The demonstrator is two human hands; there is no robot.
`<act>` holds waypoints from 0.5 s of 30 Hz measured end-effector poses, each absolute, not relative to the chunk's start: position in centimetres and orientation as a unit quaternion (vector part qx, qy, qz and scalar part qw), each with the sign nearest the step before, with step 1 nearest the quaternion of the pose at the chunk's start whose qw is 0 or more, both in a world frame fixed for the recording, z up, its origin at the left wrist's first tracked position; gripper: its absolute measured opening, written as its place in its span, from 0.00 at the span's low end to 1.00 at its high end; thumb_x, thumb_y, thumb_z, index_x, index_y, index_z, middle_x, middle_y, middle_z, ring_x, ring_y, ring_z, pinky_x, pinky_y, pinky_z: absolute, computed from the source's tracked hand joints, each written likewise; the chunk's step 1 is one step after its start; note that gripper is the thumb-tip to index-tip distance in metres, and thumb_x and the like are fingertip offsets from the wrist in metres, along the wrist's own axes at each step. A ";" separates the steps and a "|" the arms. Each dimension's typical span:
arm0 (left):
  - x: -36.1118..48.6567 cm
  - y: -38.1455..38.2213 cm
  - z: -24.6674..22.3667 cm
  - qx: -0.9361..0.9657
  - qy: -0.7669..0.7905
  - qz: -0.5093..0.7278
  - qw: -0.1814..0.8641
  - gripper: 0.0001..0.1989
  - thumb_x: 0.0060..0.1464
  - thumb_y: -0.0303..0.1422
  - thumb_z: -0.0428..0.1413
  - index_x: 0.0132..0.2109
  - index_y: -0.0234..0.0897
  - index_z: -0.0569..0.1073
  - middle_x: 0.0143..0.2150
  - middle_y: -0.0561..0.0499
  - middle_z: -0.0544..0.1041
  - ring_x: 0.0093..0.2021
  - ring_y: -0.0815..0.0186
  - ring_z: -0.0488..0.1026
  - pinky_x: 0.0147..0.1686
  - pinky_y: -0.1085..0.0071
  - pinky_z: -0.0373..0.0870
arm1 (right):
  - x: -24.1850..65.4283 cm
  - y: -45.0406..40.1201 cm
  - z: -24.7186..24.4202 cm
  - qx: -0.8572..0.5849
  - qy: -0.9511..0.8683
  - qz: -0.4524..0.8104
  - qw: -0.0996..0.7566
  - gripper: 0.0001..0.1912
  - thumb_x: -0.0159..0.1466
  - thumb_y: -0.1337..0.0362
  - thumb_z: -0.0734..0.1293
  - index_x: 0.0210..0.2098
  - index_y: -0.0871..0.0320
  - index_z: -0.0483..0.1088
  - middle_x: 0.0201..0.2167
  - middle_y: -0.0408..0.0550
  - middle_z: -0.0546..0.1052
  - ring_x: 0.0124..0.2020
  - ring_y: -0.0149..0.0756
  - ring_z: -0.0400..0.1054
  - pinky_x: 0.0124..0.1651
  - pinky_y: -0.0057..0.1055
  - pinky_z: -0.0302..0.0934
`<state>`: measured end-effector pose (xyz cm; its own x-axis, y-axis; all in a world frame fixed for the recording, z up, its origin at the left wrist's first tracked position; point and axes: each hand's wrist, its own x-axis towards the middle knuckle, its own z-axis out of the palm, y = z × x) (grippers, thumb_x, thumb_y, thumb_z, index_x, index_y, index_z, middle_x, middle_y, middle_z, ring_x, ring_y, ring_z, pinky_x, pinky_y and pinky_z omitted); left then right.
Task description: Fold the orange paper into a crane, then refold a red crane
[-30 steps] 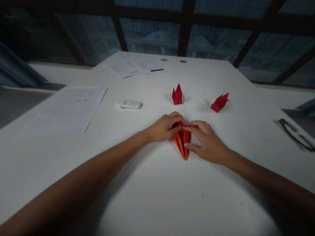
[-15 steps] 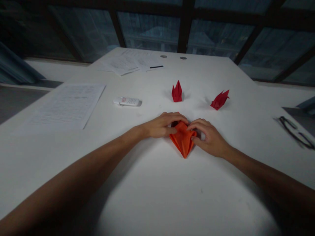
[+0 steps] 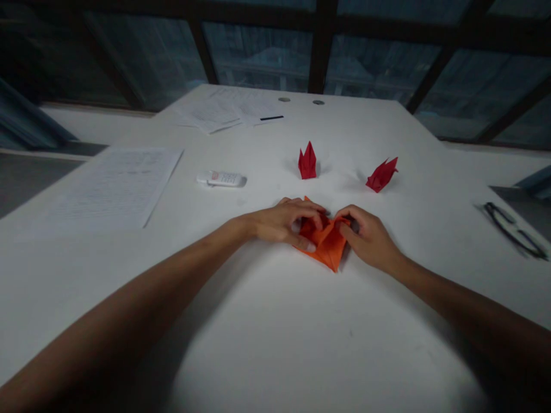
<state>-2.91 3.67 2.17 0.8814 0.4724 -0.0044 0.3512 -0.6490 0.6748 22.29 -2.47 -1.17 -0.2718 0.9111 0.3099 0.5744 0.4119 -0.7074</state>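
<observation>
The fingers (image 3: 312, 214) of the left hand (image 3: 275, 222) arch over the left side of a folded orange paper (image 3: 332, 248), with the thumb laid apart from them on its near left part; whether a layer is pinched beneath we cannot tell. The right hand (image 3: 370, 238) has its thumb and forefinger narrowed on the paper's right corner. The orange paper lies between the two hands on the white worktop (image 3: 275, 344), its creased face partly covered and one point directed to the near side.

We judge three faults possible: a tear at the right corner if that pinch pulls while the left hand presses; a skewed crease if the layers slip under the arched fingers; and a stray fold where the hands hide the far edge.

Beyond the hands we see two red folded papers, one at far centre (image 3: 307, 163) and one farther right (image 3: 382, 175), both well apart from the fingers. To the left lie a white tube (image 3: 219, 179) and a printed sheet (image 3: 116, 186); at the far left, loose pages (image 3: 219, 109) with a dark pen (image 3: 271, 118). Glasses (image 3: 504, 231) rest near the right edge.
</observation>
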 end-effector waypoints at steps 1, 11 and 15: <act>-2.8 3.6 2.3 0.903 0.232 0.089 0.350 0.18 0.54 0.45 0.64 0.49 0.44 0.78 0.70 0.47 0.68 0.67 0.49 0.64 0.68 0.50 0.49 | 22.3 -2.5 -1.2 -0.495 -0.755 0.238 0.358 0.08 0.63 0.72 0.63 0.39 0.55 0.71 0.35 0.43 0.76 0.37 0.36 0.70 0.43 0.34 0.63; -0.6 2.2 1.1 0.829 0.422 0.192 0.312 0.19 0.61 0.47 0.55 0.39 0.34 0.78 0.34 0.49 0.78 0.34 0.63 0.72 0.35 0.69 0.65 | 22.2 -2.8 -1.2 -0.522 -0.739 0.213 0.370 0.04 0.66 0.63 0.67 0.41 0.54 0.70 0.34 0.43 0.76 0.33 0.35 0.69 0.39 0.33 0.63; -0.6 2.4 0.3 0.777 0.439 0.283 0.352 0.13 0.60 0.41 0.55 0.41 0.35 0.75 0.34 0.51 0.77 0.33 0.65 0.71 0.33 0.71 0.65 | 22.2 -2.9 -1.5 -0.518 -0.724 0.205 0.407 0.16 0.63 0.63 0.70 0.49 0.53 0.67 0.42 0.48 0.78 0.40 0.40 0.72 0.46 0.38 0.68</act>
